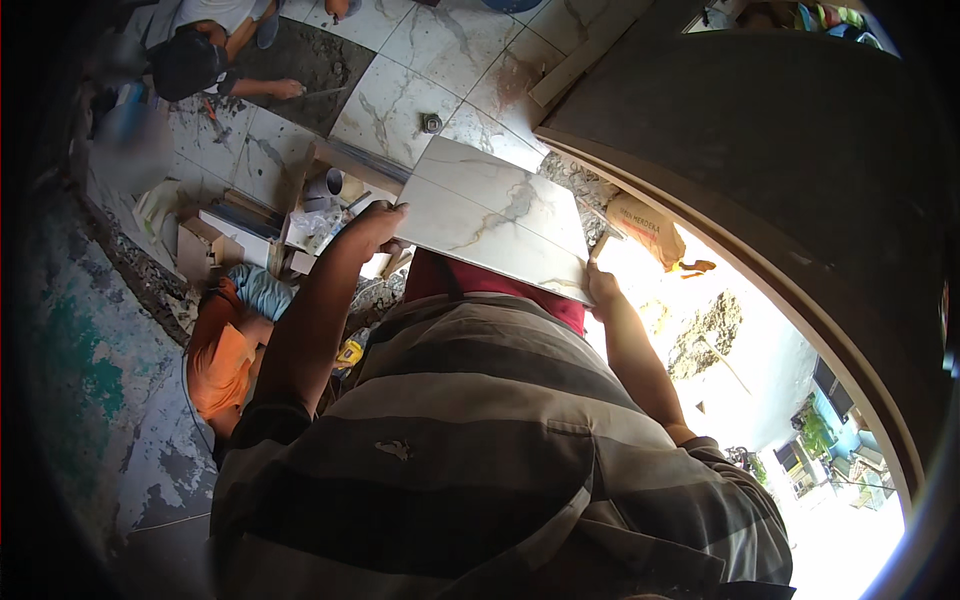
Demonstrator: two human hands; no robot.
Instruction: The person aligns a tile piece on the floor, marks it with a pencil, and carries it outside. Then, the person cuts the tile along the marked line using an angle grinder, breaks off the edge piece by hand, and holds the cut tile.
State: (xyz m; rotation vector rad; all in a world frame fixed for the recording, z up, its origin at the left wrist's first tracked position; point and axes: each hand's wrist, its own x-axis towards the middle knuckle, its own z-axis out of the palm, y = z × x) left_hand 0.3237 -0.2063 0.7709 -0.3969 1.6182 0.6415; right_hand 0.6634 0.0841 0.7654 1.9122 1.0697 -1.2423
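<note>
A white tile (pixel 490 205) with grey marbling is held in front of my body, over red cloth at my waist. My left hand (pixel 382 225) grips its left edge with fingers wrapped round it, and my right hand (pixel 602 282) is closed on its right edge. Just beyond and to the left of the tile are cardboard boxes (pixel 205 245), a grey pipe piece (pixel 323 183) and clear plastic bags (pixel 322 225).
A co-worker in a dark cap (pixel 190 65) works at a grey mortar patch (pixel 310 55) among laid tiles (pixel 410 100). Another person in orange (pixel 215 360) is low at left. A dark door (pixel 780 160), a paper sack (pixel 645 225) and a bright doorway lie right.
</note>
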